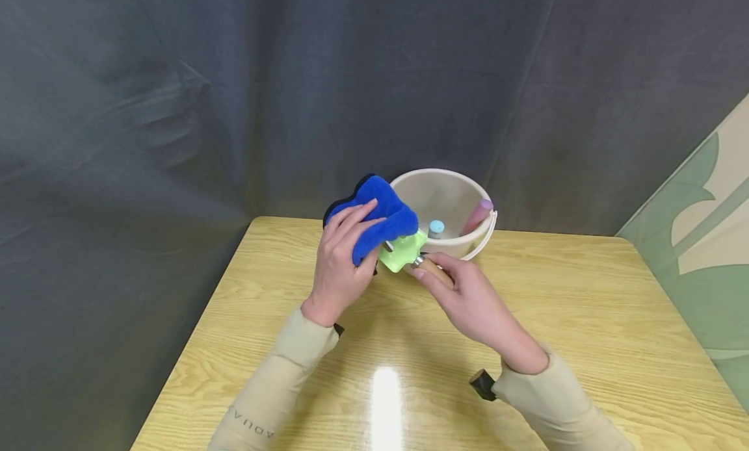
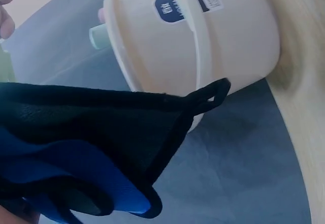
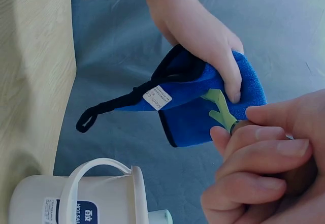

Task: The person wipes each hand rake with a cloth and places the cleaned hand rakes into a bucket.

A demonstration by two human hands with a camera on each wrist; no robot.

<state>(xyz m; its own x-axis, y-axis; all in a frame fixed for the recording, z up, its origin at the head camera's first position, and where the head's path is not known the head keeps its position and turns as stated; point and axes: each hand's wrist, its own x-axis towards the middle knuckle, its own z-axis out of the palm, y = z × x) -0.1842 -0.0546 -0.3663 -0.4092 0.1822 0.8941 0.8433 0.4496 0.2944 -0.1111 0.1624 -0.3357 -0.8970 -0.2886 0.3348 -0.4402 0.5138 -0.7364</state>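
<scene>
My left hand [image 1: 341, 262] holds a thick blue cloth [image 1: 386, 204] with black edging, folded over part of a light green tool head [image 1: 404, 251]. In the right wrist view, the left thumb presses the cloth near the green prongs [image 3: 223, 113], and a white label [image 3: 157, 98] and a black hanging loop show. My right hand [image 1: 475, 303] grips the wooden handle [image 1: 439, 271] of this small garden hand tool, its fingers curled round it. The tool's far end is hidden in the cloth. Both hands are held up in front of the bucket.
A white bucket [image 1: 434, 178] stands at the table's back edge, its handle [image 1: 484, 240] hanging down on the right. Inside are a light blue-ended piece [image 1: 436, 227] and a pink-purple one [image 1: 477, 216]. Behind the wooden table [image 1: 556, 295] hangs a dark grey curtain [image 1: 374, 80].
</scene>
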